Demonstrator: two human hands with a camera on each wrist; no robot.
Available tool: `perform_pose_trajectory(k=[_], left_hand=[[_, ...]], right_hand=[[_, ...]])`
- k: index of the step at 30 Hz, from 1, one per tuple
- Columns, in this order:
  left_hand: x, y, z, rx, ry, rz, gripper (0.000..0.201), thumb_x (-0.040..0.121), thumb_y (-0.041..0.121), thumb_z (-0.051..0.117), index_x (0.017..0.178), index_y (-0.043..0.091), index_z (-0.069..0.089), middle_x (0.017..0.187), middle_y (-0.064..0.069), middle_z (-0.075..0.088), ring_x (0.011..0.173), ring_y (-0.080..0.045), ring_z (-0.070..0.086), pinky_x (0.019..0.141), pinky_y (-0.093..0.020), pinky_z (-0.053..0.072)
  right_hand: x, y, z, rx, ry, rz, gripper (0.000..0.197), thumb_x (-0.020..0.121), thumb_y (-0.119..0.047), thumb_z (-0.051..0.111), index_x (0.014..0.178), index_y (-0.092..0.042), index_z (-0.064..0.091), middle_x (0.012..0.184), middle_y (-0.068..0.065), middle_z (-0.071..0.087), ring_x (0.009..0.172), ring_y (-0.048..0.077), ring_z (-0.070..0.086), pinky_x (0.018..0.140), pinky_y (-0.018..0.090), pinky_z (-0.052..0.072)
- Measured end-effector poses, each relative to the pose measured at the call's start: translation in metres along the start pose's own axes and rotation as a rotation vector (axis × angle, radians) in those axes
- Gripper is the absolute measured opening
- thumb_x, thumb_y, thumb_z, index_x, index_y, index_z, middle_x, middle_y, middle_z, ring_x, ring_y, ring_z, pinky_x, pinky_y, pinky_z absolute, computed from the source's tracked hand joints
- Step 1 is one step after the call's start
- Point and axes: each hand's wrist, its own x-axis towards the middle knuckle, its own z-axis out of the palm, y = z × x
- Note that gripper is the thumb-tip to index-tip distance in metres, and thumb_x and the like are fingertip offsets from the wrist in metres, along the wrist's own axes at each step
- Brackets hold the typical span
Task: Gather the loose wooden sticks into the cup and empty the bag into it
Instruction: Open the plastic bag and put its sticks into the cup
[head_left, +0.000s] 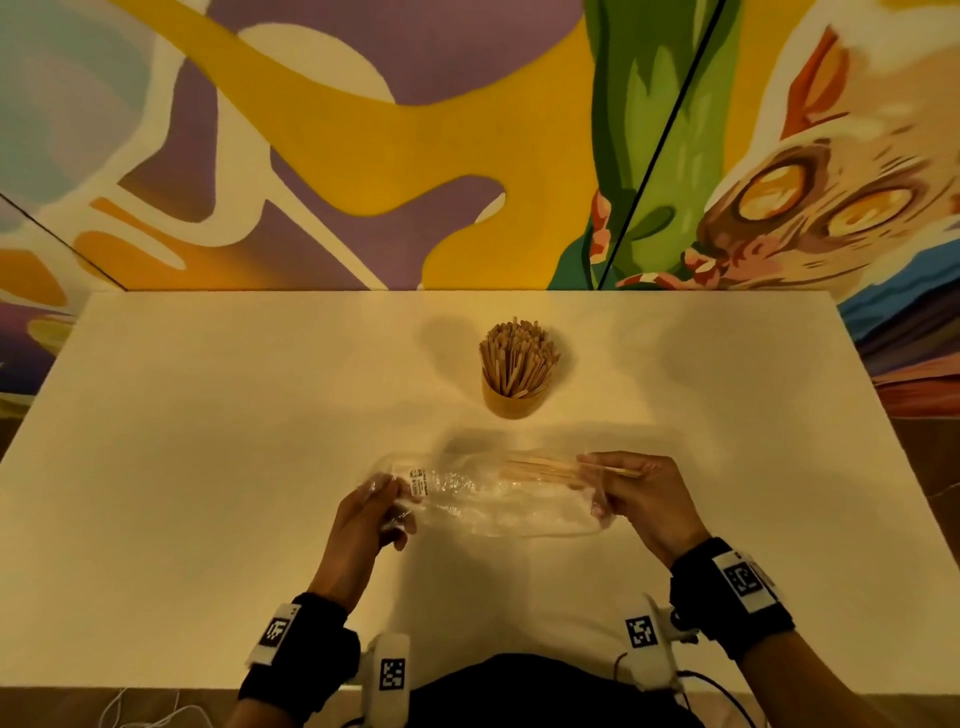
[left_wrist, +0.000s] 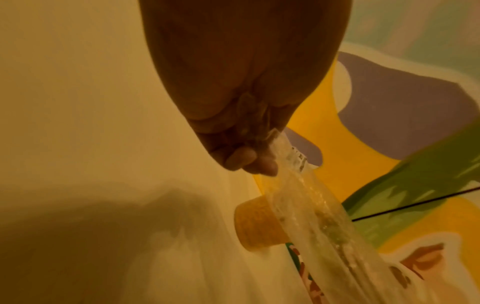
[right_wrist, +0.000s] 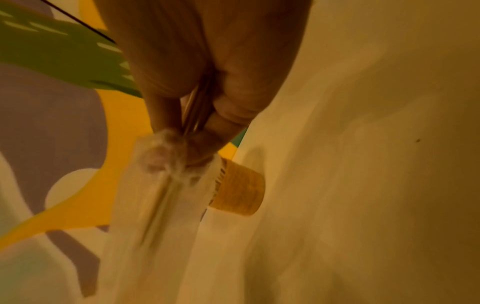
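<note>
A clear plastic bag (head_left: 488, 499) is stretched level between my two hands above the white table (head_left: 208, 441). My left hand (head_left: 384, 501) grips the bag's crumpled closed end (left_wrist: 291, 164). At the bag's other end, the right hand (head_left: 602, 480) pinches a small bundle of wooden sticks (head_left: 545, 470); the sticks (right_wrist: 193, 111) run between thumb and fingers and poke out past them. Behind the bag stands a tan cup (head_left: 510, 402) packed with upright sticks (head_left: 517, 356). The cup (left_wrist: 259, 222) (right_wrist: 241, 191) shows in both wrist views, partly behind the bag.
The table's far edge meets a painted mural wall (head_left: 415, 156). Its near edge runs just in front of my body. Loose cables (head_left: 140, 714) lie at the lower left off the table.
</note>
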Motion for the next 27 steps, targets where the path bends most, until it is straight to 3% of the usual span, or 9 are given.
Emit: perform_pose_trajectory(k=[3,11,14,17,20,22,24,25,27], left_hand=[[0.001,-0.008,-0.01,0.046,-0.005,-0.052,0.022,0.1,0.018,0.045,0.09,0.004,0.059,0.089,-0.015,0.069,0.063,-0.024,0.056,0.053,-0.03,0.039],[0.011,-0.022,-0.038,0.027,0.127,-0.121,0.018,0.099,0.019,0.049,0.1,0.005,0.06,0.096,-0.016,0.069,0.067,-0.026,0.06,0.055,-0.032,0.041],[0.011,-0.035,-0.051,0.047,0.18,-0.137,0.024,0.101,0.022,0.044,0.112,0.007,0.059,0.104,-0.018,0.07,0.073,-0.029,0.064,0.06,-0.034,0.043],[0.01,-0.049,-0.059,0.09,0.181,-0.186,0.03,0.1,0.032,0.046,0.124,0.015,0.051,0.108,-0.014,0.071,0.092,-0.031,0.068,0.069,-0.039,0.049],[0.009,-0.061,-0.065,0.159,0.243,-0.246,0.054,0.094,0.035,0.058,0.142,0.023,0.035,0.124,-0.011,0.064,0.107,-0.03,0.063,0.086,-0.047,0.05],[0.004,-0.06,-0.067,0.354,0.353,-0.191,0.071,0.091,0.036,0.064,0.149,0.025,0.025,0.14,-0.007,0.052,0.122,-0.029,0.053,0.1,-0.047,0.042],[-0.004,-0.05,-0.065,0.525,0.454,-0.041,0.069,0.09,0.032,0.066,0.147,0.023,0.029,0.146,-0.002,0.045,0.129,-0.026,0.046,0.102,-0.044,0.039],[-0.007,-0.043,-0.06,0.567,0.455,0.06,0.063,0.09,0.028,0.066,0.144,0.024,0.034,0.144,0.0,0.048,0.127,-0.023,0.048,0.1,-0.042,0.041],[-0.012,-0.029,-0.042,0.61,0.329,0.239,0.047,0.089,0.026,0.067,0.132,0.027,0.049,0.132,0.007,0.056,0.118,-0.014,0.054,0.092,-0.034,0.045]], right_hand=[[0.002,0.002,-0.016,0.029,0.05,0.013,0.018,0.08,0.006,0.068,0.098,0.01,0.069,0.073,0.028,0.069,0.044,0.026,0.054,0.045,0.028,0.046],[0.006,0.007,-0.046,0.064,0.124,0.028,0.019,0.083,0.003,0.066,0.102,0.008,0.069,0.086,0.034,0.068,0.049,0.024,0.053,0.046,0.028,0.043],[0.005,0.006,-0.049,0.079,0.132,0.011,0.017,0.084,0.004,0.065,0.101,0.007,0.069,0.085,0.033,0.068,0.049,0.024,0.052,0.045,0.027,0.042],[0.003,0.006,-0.047,0.088,0.113,0.008,0.017,0.085,0.004,0.065,0.101,0.007,0.069,0.084,0.032,0.068,0.049,0.023,0.051,0.045,0.027,0.041],[0.001,0.008,-0.038,0.1,0.086,0.019,0.018,0.084,0.003,0.065,0.102,0.008,0.069,0.085,0.033,0.069,0.048,0.022,0.05,0.045,0.026,0.041],[0.0,0.01,-0.03,0.111,0.062,0.026,0.018,0.084,0.003,0.065,0.102,0.008,0.069,0.085,0.032,0.069,0.048,0.022,0.05,0.044,0.026,0.04],[-0.002,0.011,-0.021,0.126,0.028,0.035,0.019,0.084,0.004,0.065,0.102,0.008,0.068,0.085,0.033,0.068,0.047,0.022,0.05,0.044,0.025,0.04],[-0.002,0.013,-0.017,0.128,0.008,0.038,0.019,0.084,0.003,0.065,0.102,0.008,0.068,0.085,0.033,0.068,0.047,0.021,0.051,0.044,0.025,0.04],[-0.002,0.017,-0.007,0.12,-0.036,0.053,0.019,0.084,0.004,0.065,0.101,0.009,0.069,0.084,0.033,0.068,0.047,0.021,0.051,0.044,0.025,0.041]])
